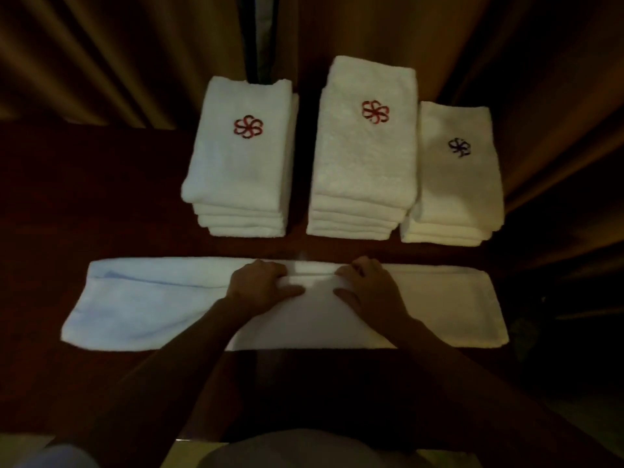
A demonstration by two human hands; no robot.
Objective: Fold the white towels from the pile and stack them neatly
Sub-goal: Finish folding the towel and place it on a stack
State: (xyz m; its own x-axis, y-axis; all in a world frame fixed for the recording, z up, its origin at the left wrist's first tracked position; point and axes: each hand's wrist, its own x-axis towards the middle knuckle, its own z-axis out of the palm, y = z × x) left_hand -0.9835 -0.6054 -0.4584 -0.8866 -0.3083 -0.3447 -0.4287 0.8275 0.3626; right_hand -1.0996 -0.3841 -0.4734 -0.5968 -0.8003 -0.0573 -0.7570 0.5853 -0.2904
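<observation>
A long white towel (141, 309) lies across the dark table, folded lengthwise into a strip. My left hand (260, 282) and my right hand (368, 285) sit side by side at its middle. Each pinches the far folded edge, fingers curled over it and thumb flat on the cloth. Behind it stand three stacks of folded white towels: a left stack (236, 170) with a red flower emblem, a taller middle stack (364, 157) with the same red emblem, and a lower right stack (459, 184) with a dark emblem.
The dark red-brown table (84, 197) runs left to right, with bare wood left of the stacks and in front of the towel. Brown curtains (118, 55) hang close behind the stacks. The table's near edge is by my body.
</observation>
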